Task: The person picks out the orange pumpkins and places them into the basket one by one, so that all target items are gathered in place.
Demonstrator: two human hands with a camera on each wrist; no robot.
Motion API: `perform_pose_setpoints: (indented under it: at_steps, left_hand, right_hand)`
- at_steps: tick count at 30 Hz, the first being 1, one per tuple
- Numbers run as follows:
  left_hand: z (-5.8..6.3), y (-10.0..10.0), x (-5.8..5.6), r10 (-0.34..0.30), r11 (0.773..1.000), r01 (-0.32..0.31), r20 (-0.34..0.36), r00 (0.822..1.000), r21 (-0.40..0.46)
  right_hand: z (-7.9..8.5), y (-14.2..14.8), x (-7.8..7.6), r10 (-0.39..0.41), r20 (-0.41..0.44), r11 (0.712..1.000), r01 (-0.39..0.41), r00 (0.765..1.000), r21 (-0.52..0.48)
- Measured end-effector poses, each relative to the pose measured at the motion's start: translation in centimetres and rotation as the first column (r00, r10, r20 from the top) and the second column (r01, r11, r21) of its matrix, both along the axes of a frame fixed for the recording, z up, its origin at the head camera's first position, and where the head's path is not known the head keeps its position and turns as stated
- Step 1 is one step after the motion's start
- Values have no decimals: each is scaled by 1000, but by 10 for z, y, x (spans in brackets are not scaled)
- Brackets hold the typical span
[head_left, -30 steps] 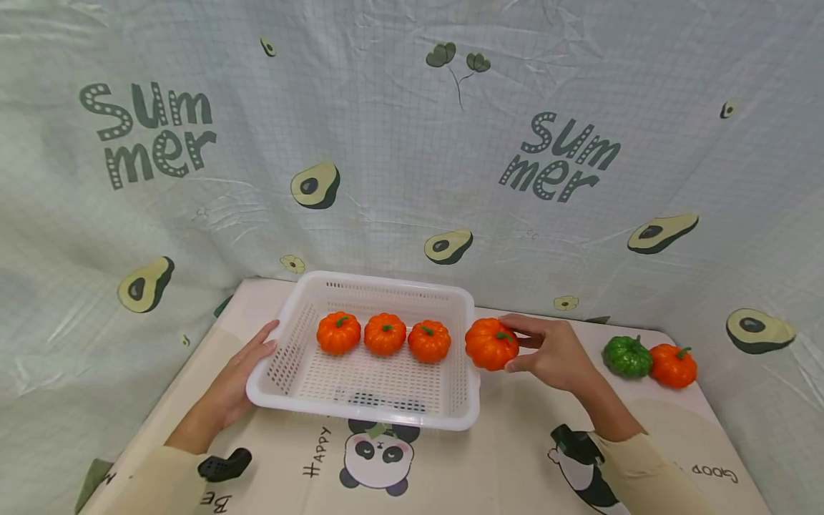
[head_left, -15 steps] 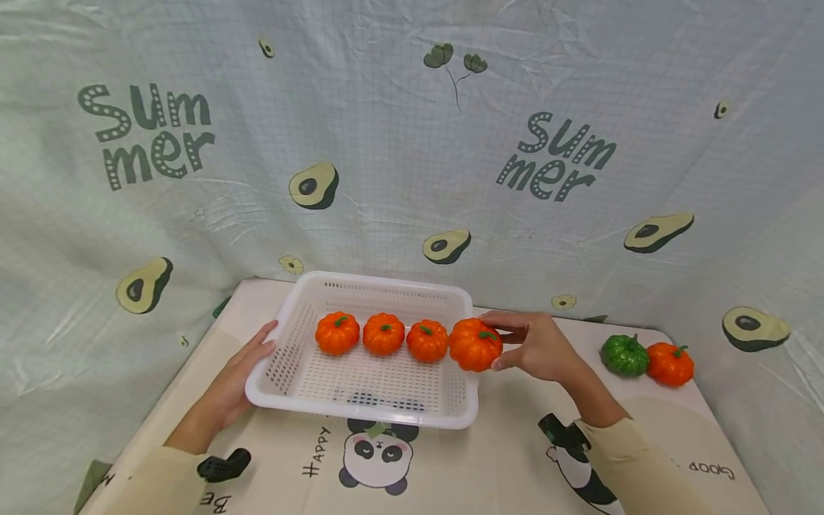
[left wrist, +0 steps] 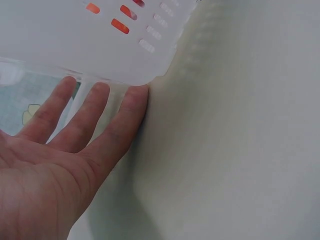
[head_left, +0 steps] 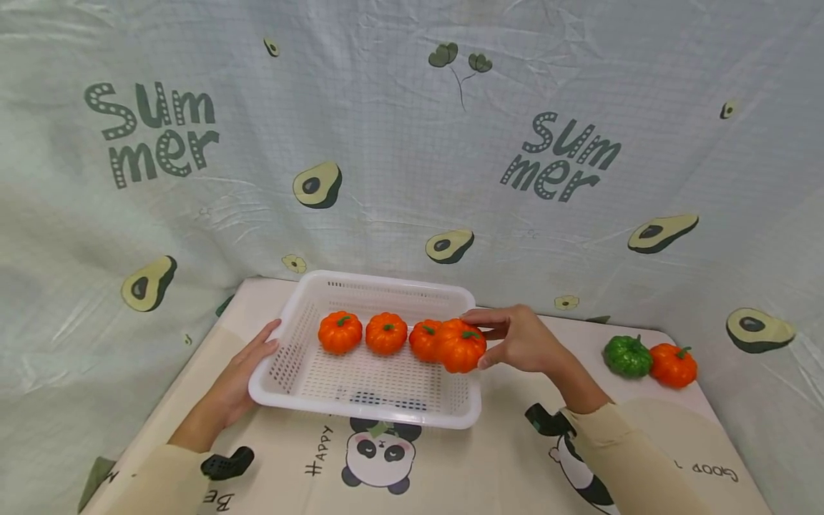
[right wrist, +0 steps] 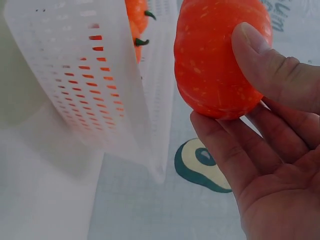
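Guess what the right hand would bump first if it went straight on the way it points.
Probably the nearest pumpkin lying in the white basket, bumped by the held pumpkin that the right hand grips. Height is hard to tell, though, so it might pass above.

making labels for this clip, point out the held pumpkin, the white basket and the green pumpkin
Held pumpkin (head_left: 460, 347): head view, on the middle of its orange body.
White basket (head_left: 386, 415): head view, on its near long rim.
Green pumpkin (head_left: 627, 358): head view, on the middle of its body.
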State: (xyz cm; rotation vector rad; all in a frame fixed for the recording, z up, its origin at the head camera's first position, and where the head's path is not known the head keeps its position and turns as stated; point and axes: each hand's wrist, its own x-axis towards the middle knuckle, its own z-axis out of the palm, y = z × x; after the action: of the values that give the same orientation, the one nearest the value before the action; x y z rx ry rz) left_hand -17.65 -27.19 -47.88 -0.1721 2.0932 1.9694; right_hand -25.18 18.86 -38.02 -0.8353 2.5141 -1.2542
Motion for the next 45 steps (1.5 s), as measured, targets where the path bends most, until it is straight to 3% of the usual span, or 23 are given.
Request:
perform_pose_setpoints:
  at_steps: [18, 25, 34, 45]
  left_hand:
    - [0, 0, 1, 0, 1000, 0, 1, 1000, -21]
    - [0, -1, 2, -4, 1000, 4, 5, 1000, -5]
    - [-1, -1, 1, 6, 1000, -6, 2, 1000, -21]
    - [-1, 0, 1, 8, 1000, -8, 9, 1000, -21]
  right_hand:
    - [5, -44, -8, 140, 35, 990, -140, 990, 2]
    - [6, -61, -10, 147, 55, 988, -149, 988, 39]
    - [4, -78, -11, 182, 97, 983, -184, 979, 18]
    - [-2, -91, -14, 180, 89, 982, -185, 980, 46]
